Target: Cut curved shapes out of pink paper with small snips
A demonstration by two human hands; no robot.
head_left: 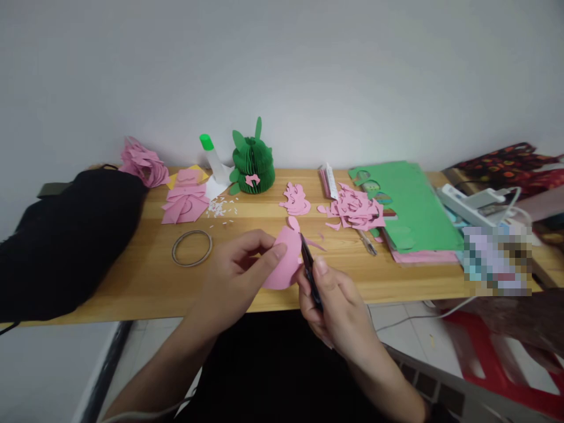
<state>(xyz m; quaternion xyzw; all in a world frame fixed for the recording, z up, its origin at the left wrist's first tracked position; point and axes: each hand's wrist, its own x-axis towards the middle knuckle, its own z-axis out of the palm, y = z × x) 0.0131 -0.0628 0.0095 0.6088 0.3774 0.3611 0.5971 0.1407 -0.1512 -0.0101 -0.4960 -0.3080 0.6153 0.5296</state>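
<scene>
Our left hand [233, 273] pinches the pink paper [282, 261] just beside the scissors [309, 270]. Our right hand [337, 308] grips those, and a slip could nick our thumb.

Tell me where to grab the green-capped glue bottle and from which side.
Grip the glue bottle around its clear body below the green cap, probably from the front left: it leans left, and the green paper ornament crowds its right side.
</scene>
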